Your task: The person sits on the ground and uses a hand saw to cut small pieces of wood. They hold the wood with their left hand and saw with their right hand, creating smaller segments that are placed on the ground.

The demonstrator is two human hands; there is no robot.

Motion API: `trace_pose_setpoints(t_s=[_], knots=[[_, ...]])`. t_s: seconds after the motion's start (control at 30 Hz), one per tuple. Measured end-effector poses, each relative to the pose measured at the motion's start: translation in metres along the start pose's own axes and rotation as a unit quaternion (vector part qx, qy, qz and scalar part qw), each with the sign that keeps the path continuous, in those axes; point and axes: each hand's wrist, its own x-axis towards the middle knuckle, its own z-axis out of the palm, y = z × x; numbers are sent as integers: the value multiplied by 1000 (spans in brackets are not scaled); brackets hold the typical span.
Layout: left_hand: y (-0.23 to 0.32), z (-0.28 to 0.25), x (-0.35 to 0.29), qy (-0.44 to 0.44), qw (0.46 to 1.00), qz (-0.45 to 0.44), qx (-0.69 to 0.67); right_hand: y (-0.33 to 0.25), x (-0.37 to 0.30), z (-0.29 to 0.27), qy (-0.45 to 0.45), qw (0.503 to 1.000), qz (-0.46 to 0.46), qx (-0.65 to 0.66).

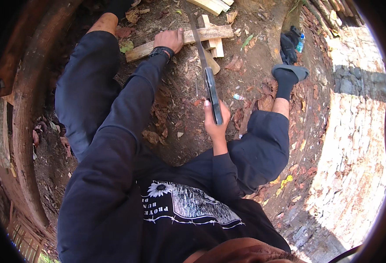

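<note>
My left hand, a dark band at its wrist, is closed over a long, slightly curved piece of wood and presses it down. That piece lies across a shorter wooden block on the ground. My right hand grips the dark handle of a saw, thumb along its side. The saw's long blade points away from me and crosses the curved piece just right of my left hand. Its teeth are too small to make out, and the far tip runs out of view at the top.
More cut wood lies at the top. A grey sandal is on my right foot, near a dark bundle and a small bottle. A thick curved trunk stands at left; a sunlit pale slab lies at right.
</note>
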Motion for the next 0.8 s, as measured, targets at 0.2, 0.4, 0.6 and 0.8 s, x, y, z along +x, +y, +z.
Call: trace_pose_setpoints(t_s=[0.2, 0.4, 0.6, 0.8], knots=[[13, -6, 2, -40, 998, -38, -13, 18, -18, -6, -7, 999, 0, -44], [4, 0, 2, -8, 1000, -15, -1, 1, -111, -76, -15, 997, -11, -80], [4, -2, -8, -26, 999, 21, -8, 18, -23, -17, 6, 999, -33, -31], [14, -7, -11, -50, 999, -4, -17, 14, -8, 16, 9, 999, -26, -26]])
